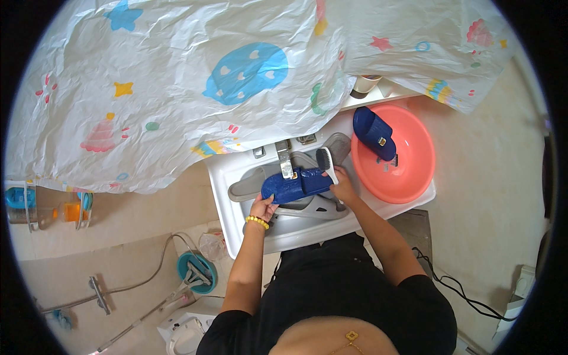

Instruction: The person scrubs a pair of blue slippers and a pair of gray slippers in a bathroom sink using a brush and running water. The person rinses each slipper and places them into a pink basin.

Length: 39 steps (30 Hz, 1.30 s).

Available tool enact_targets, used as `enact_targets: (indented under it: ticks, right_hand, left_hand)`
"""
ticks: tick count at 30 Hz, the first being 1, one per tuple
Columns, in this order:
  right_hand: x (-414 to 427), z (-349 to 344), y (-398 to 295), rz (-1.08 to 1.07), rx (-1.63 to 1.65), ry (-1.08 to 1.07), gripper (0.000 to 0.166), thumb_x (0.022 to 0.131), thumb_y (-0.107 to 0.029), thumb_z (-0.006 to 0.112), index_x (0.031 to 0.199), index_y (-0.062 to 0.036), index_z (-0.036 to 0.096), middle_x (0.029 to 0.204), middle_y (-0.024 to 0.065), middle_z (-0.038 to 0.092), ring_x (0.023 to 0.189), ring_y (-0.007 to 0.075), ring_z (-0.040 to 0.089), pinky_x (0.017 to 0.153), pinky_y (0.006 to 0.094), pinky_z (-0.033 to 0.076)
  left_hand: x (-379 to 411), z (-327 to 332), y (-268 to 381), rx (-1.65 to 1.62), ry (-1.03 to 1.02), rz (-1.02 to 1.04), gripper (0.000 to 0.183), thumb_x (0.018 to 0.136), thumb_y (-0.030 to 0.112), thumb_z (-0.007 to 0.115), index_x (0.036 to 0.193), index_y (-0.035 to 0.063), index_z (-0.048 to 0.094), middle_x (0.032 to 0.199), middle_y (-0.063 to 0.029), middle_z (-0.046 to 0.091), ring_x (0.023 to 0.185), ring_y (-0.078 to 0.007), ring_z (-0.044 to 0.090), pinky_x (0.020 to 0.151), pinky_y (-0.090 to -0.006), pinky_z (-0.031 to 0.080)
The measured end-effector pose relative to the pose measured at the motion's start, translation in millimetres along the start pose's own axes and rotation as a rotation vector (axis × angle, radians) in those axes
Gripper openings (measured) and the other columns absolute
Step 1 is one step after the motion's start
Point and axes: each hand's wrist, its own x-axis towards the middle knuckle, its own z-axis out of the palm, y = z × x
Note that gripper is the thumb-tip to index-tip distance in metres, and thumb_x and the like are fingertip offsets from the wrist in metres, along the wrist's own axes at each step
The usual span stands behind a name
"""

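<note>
My left hand point(265, 208) grips one end of a dark blue slide sandal point(290, 185), which lies sideways under the metal faucet point(284, 159). In my right hand point(342, 184) is a white-handled brush with dark bristles point(327, 162); this hand is at the sandal's other end, and whether it also grips the sandal is hard to tell. Several grey slippers point(319, 209) lie beneath in the white sink point(284, 241). A second blue slide sandal point(375, 133) rests against the far side of the pink plastic basin point(415, 173).
A patterned plastic curtain point(177, 88) hangs beyond the sink. A cup point(366, 83) stands on a white shelf behind the basin. At lower left are a teal bucket point(212, 284) with a mop head, a shower hose point(146, 282) and a toilet point(186, 335). Black cables point(461, 295) run at right.
</note>
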Motion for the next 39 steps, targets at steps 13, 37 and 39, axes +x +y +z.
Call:
enact_targets:
  ticks: [13, 37, 39]
  right_hand:
    - [23, 43, -30, -0.019, 0.109, -0.144, 0.042, 0.063, 0.013, 0.052, 0.101, -0.0061, 0.060, 0.110, 0.0109, 0.054, 0.108, 0.0257, 0.051, 0.092, 0.0299, 0.038]
    - [-16, 21, -59, 0.188, 0.097, -0.144, 0.027, 0.077, -0.006, 0.059, 0.105, -0.0069, 0.061, 0.078, 0.0107, 0.063, 0.055, 0.0168, 0.058, 0.053, 0.0316, 0.047]
    - [-16, 19, -55, 0.167, 0.093, -0.129, 0.026, 0.077, -0.007, 0.059, 0.104, -0.0069, 0.062, 0.079, 0.0117, 0.063, 0.056, 0.0187, 0.058, 0.055, 0.0331, 0.047]
  left_hand:
    - [-35, -55, 11, -0.231, 0.071, 0.230, 0.037, 0.088, -0.010, 0.040, 0.122, 0.0033, 0.045, 0.119, -0.0162, 0.052, 0.106, -0.0310, 0.056, 0.094, -0.0464, 0.047]
    - [-150, -47, 53, -0.037, 0.081, 0.511, 0.033, 0.083, -0.009, 0.051, 0.113, 0.0049, 0.053, 0.105, -0.0101, 0.060, 0.092, -0.0231, 0.062, 0.081, -0.0401, 0.055]
    - [-156, -35, 52, 0.032, 0.119, 0.553, 0.032, 0.083, -0.009, 0.053, 0.111, 0.0048, 0.053, 0.104, -0.0094, 0.061, 0.091, -0.0220, 0.062, 0.080, -0.0384, 0.055]
